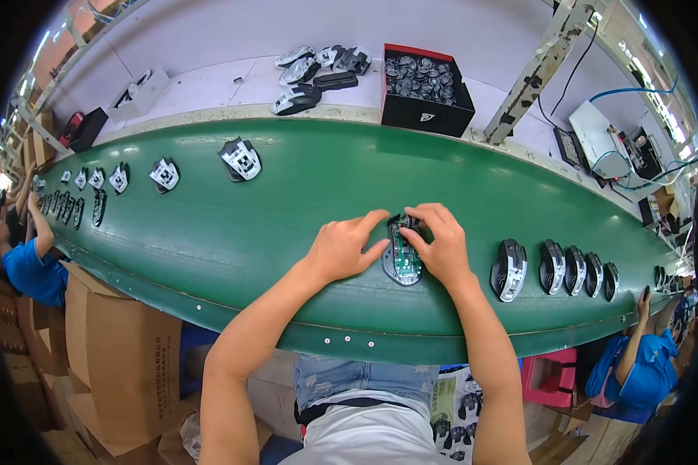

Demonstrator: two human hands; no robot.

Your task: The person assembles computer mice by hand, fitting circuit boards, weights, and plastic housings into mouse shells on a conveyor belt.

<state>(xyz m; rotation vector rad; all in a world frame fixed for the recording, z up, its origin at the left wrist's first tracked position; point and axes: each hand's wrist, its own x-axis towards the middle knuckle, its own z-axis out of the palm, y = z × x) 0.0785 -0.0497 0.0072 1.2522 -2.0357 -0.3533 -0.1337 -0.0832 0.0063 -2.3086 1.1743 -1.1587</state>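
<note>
A computer mouse base [404, 266] with a bare green circuit board lies on the green conveyor belt in front of me. My left hand [343, 246] steadies its left side, thumb tip against the edge and index finger near the top corner. From the right, my right hand [444, 244] grips the upper end, its thumb pressed onto the board and its fingers around the far edge. Part of the base's upper right is hidden by these fingers. To the right, a closed-up mouse [509, 270] in black and silver rests on the belt.
Mouse top shells [241, 160] and board-bearing bases [99, 208] line the belt's left. Several more mice [575, 269] stand to the right. Behind the belt, a black box [428, 116] holds small dark parts. Co-workers in blue [35, 271] sit at both ends; cartons [124, 356] stand lower left.
</note>
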